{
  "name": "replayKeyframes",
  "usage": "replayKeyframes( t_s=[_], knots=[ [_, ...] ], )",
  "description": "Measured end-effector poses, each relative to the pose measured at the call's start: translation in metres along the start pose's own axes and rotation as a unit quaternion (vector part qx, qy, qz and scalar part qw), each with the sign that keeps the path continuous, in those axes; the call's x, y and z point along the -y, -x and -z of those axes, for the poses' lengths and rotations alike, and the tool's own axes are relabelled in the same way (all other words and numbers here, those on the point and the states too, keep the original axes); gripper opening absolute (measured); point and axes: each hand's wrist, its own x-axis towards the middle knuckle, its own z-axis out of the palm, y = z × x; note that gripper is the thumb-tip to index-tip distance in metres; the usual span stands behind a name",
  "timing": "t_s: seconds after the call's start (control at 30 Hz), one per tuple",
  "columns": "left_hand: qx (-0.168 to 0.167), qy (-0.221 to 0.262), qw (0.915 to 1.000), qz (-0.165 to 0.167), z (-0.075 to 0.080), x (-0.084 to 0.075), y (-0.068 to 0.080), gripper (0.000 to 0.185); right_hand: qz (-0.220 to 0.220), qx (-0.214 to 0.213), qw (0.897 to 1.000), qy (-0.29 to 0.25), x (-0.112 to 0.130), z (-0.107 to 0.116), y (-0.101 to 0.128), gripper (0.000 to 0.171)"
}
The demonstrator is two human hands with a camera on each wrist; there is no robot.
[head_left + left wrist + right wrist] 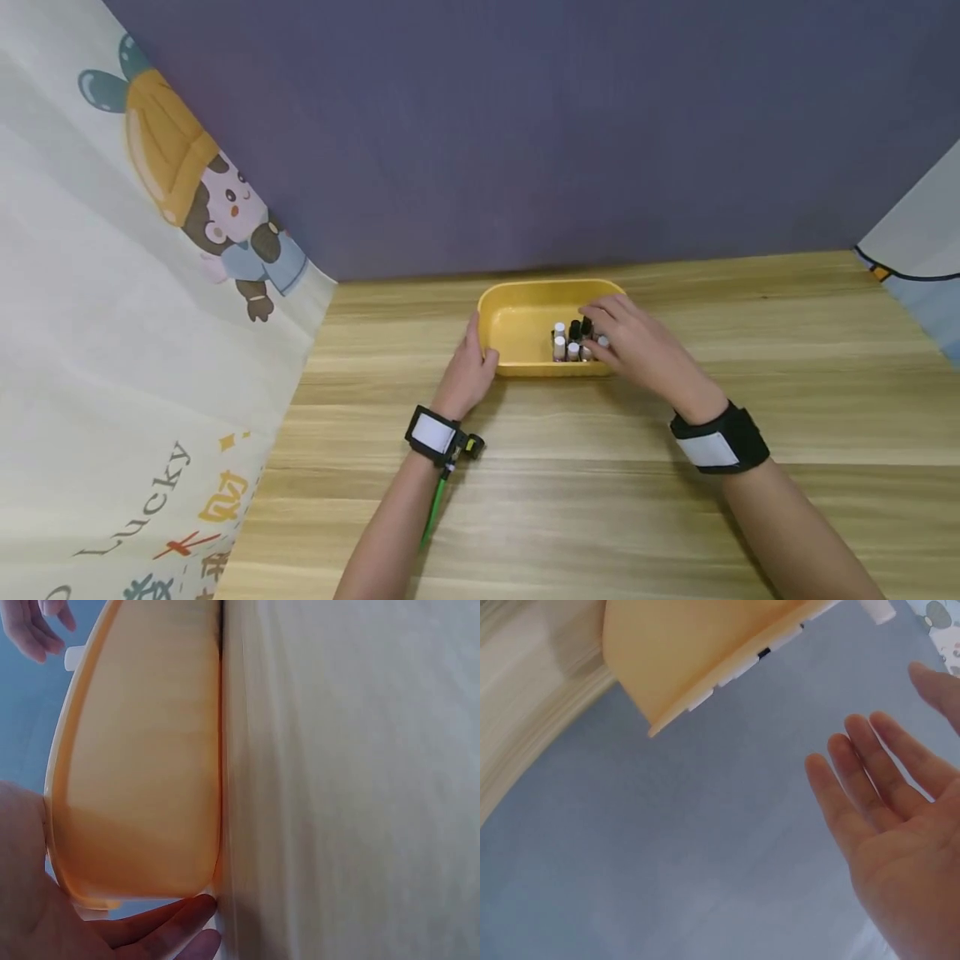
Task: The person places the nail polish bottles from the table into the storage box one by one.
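Two hands: both are at the yellow tray (517,321), which sits in the middle of the frame on the wooden table (600,483), just before the purple backdrop (525,125).
Left hand (468,371): it holds the tray's left end, thumb on the rim and fingers curled under the near corner; the wrist view shows fingertips (176,915) tucked where the tray wall meets the table.
Right hand (633,342): it reaches over the tray's right half, palm down, above the bottles (573,340). Its wrist view shows straight, spread fingers (870,776) holding nothing.
Bottles: a small upright cluster in the tray's right part, white caps and black caps close together.
Doing it well: I would keep the left hand firm on the tray so it cannot slide, and bring the right fingers down on one cap only, since the neighbours look easy to topple.
Arms: both forearms come up from the lower edge, each with a wrist strap (716,442).
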Motion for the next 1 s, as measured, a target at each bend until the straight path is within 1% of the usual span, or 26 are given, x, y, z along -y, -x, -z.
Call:
replayKeyframes(
  t_s=[0.1, 0.23, 0.3, 0.47, 0.53, 0.6, 0.7, 0.83, 1.0],
  knots=[
    [0.005, -0.003, 1.0, 0.003, -0.003, 0.0, -0.005, 0.075, -0.012, -0.006, 1.0, 0.001, -0.007, 0.006, 0.005, 0.046],
    [0.011, -0.004, 0.9999, 0.002, -0.005, -0.002, -0.015, 0.074, -0.044, -0.015, 0.999, 0.013, -0.016, 0.018, 0.012, 0.049],
    [0.012, -0.014, 0.9998, -0.001, -0.005, -0.003, -0.021, 0.074, -0.06, -0.023, 0.998, 0.017, -0.021, 0.024, 0.015, 0.051],
    [-0.003, -0.066, 0.9977, -0.013, 0.0, -0.004, -0.03, 0.069, -0.101, -0.053, 0.993, 0.021, -0.031, 0.03, 0.02, 0.056],
    [-0.012, -0.08, 0.9966, -0.016, 0.004, -0.003, -0.033, 0.068, -0.119, -0.065, 0.99, 0.022, -0.035, 0.032, 0.022, 0.057],
    [-0.021, -0.082, 0.9962, -0.018, 0.009, -0.003, -0.036, 0.067, -0.135, -0.074, 0.988, 0.022, -0.04, 0.033, 0.026, 0.058],
    [-0.03, -0.077, 0.9965, -0.013, 0.014, -0.002, -0.037, 0.066, -0.151, -0.084, 0.985, 0.027, -0.048, 0.037, 0.03, 0.059],
    [-0.034, -0.08, 0.9962, -0.004, 0.018, 0.001, -0.033, 0.066, -0.161, -0.085, 0.983, 0.029, -0.053, 0.041, 0.036, 0.061],
    [-0.048, -0.11, 0.9927, -0.004, 0.022, 0.007, -0.03, 0.066, -0.152, -0.084, 0.984, 0.029, -0.054, 0.04, 0.036, 0.061]
  ],
)
